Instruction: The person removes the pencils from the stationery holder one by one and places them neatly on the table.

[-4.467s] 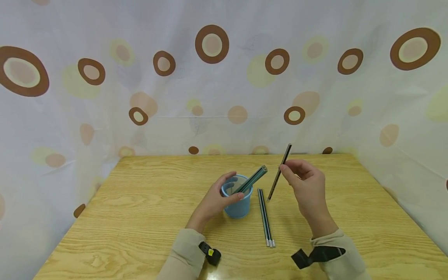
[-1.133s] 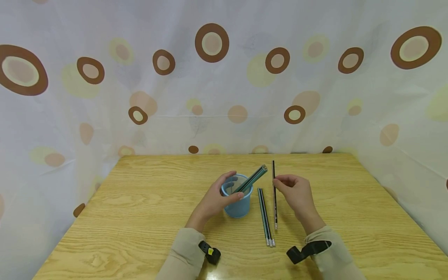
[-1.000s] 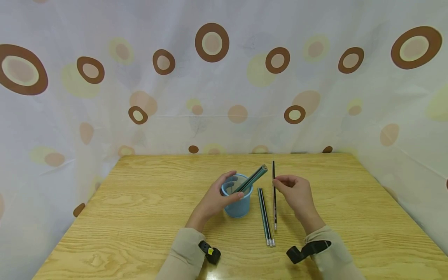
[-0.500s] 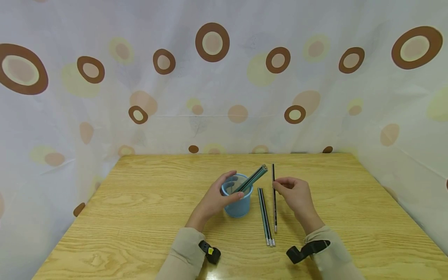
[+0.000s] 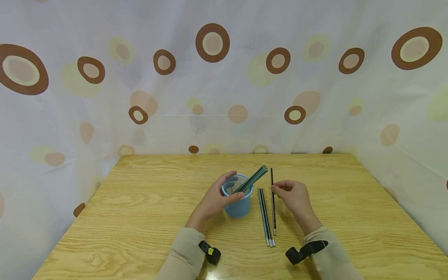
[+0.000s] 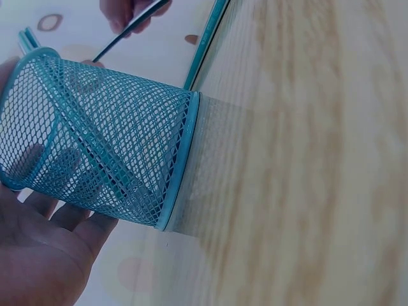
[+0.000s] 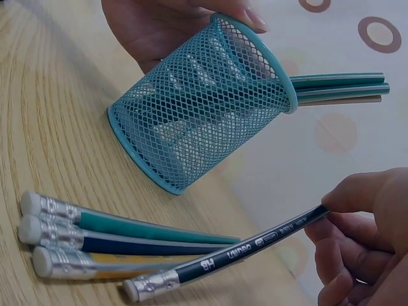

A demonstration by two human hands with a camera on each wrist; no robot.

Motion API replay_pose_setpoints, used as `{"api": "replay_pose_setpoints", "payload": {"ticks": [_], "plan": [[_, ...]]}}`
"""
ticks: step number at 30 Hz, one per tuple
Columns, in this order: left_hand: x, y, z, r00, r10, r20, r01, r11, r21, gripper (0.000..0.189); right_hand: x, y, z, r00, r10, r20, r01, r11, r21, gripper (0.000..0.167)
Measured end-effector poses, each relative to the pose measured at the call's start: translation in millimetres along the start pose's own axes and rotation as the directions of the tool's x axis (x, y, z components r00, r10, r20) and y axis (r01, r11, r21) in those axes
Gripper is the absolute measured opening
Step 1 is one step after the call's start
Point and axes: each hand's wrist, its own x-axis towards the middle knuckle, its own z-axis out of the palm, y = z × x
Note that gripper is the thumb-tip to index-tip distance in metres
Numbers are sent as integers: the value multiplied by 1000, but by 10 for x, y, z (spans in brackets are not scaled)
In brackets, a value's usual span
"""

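Note:
My left hand (image 5: 214,201) grips a light blue mesh pencil cup (image 5: 238,209), its thumb over the near rim. Several striped pencils (image 5: 252,179) lean out of the cup to the right. Between thumb and fingertips, my right hand (image 5: 295,199) pinches a dark pencil (image 7: 242,248) near its far end. White lettering runs along that pencil, and its eraser end points toward me, low over the table. Just left of it, three pencils lie side by side: a green one (image 7: 153,227), a dark blue one (image 7: 143,245) and a yellow one (image 7: 137,262), their white erasers lined up.
The wood-grain table (image 5: 140,217) reaches back to a white curtain (image 5: 217,89) with brown and yellow circles, which also hangs at both sides. Black camera straps sit at the left cuff (image 5: 210,252) and the right cuff (image 5: 311,249).
The right hand has lowered the dark pencil from a raised tilt, turned it parallel to the row and drawn it nearer to me and leftward. The left hand and cup have stayed put.

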Motion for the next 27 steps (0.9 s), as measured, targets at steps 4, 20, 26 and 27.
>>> {"api": "replay_pose_setpoints", "payload": {"ticks": [4,20,26,27], "plan": [[-3,1,-2,1000,-2,1,2,1000,-1,71,13,32,13,1000,2,2,-2,1000,-16,29],[-2,-6,-6,1000,-5,1,5,1000,4,70,25,98,51,999,45,25,-43,997,-63,27],[0,1,-7,1000,-3,1,3,1000,8,70,33,115,49,998,46,33,-44,996,-72,27],[0,2,-7,1000,-3,1,3,1000,9,70,36,121,50,998,49,33,-46,996,-74,27]]}}
